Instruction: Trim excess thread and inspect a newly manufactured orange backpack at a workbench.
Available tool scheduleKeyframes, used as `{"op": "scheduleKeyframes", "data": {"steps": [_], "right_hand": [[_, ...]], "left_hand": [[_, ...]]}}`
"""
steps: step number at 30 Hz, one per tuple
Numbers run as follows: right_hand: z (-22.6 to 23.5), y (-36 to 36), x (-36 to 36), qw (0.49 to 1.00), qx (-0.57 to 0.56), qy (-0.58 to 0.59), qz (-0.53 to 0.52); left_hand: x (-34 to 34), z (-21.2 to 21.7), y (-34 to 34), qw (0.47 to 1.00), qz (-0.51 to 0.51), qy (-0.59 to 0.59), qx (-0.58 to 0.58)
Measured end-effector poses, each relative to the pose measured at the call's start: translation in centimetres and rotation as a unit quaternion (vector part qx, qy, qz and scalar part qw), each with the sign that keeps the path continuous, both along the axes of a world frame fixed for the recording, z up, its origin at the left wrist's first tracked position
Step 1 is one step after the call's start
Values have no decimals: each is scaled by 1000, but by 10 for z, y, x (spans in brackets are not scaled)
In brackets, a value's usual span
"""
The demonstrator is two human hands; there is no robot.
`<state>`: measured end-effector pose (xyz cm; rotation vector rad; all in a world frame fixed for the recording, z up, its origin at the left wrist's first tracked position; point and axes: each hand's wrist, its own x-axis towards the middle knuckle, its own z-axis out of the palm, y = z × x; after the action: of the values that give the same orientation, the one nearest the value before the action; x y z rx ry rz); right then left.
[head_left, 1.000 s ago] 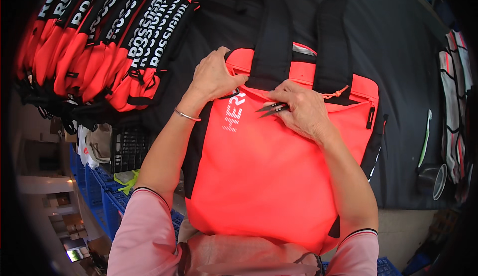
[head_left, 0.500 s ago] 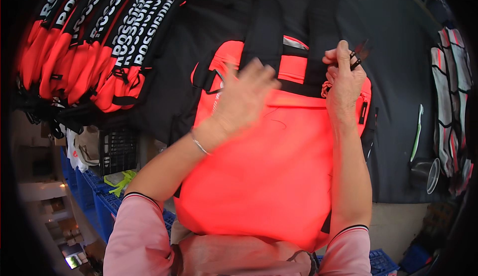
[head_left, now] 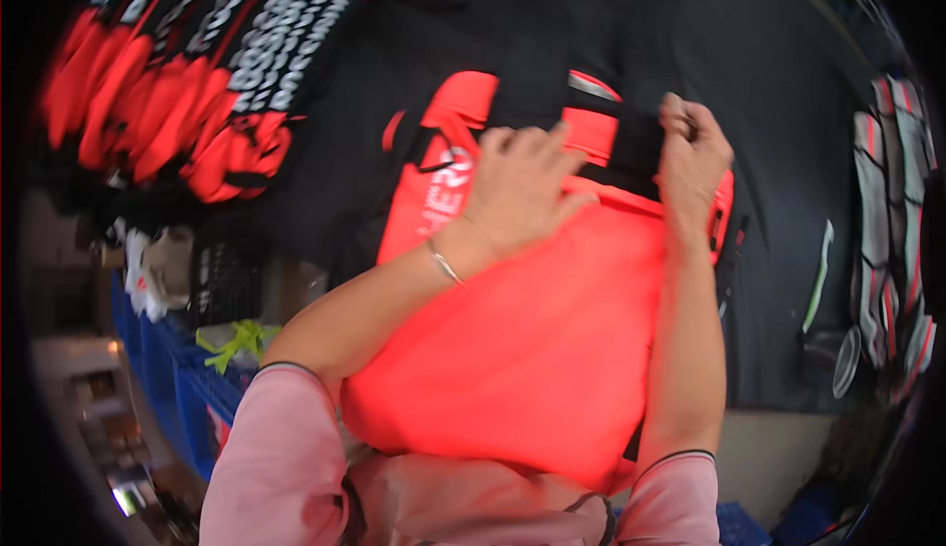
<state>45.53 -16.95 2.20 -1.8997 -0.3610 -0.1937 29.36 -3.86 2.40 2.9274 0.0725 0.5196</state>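
A bright red-orange backpack (head_left: pixel 512 349) with black shoulder straps (head_left: pixel 645 63) lies flat before me on a black-covered table. My left hand (head_left: pixel 527 186) rests palm down on its upper part, fingers spread and holding nothing. At the upper right of the bag, my right hand (head_left: pixel 695 157) is closed beside the right strap. A small black tool shows at its curled fingers, mostly hidden and blurred; I cannot make out its kind.
Stacked red and black bags (head_left: pixel 187 93) lie at the upper left. On the right are a green-and-white toothbrush (head_left: pixel 819 275), a clear cup (head_left: pixel 845 361) and grey strips with red edging (head_left: pixel 872 240). Blue crates (head_left: pixel 182 374) stand below left, with yellow-green fabric (head_left: pixel 236 342) on them.
My left hand has moved right and settled on the bag. My right hand stays closed by the strap, a little lower, the tool now less visible. The whole view has shifted slightly.
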Motion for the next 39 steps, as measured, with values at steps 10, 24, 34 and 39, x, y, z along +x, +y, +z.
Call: {"op": "scheduleKeyframes", "data": {"steps": [10,24,34,39], "right_hand": [[3,-6,6,986,158,36,43],[72,43,-119,936,55,194,288],[65,85,-128,933,-15,147,327],[74,106,-138,924,-269,-128,241]], "left_hand": [[-136,17,-35,888,-278,186,-316],[-111,2,129,834,171,-78,-519],[-97,12,126,870,146,-152,-445],[-96,9,123,912,146,-187,-334]]}}
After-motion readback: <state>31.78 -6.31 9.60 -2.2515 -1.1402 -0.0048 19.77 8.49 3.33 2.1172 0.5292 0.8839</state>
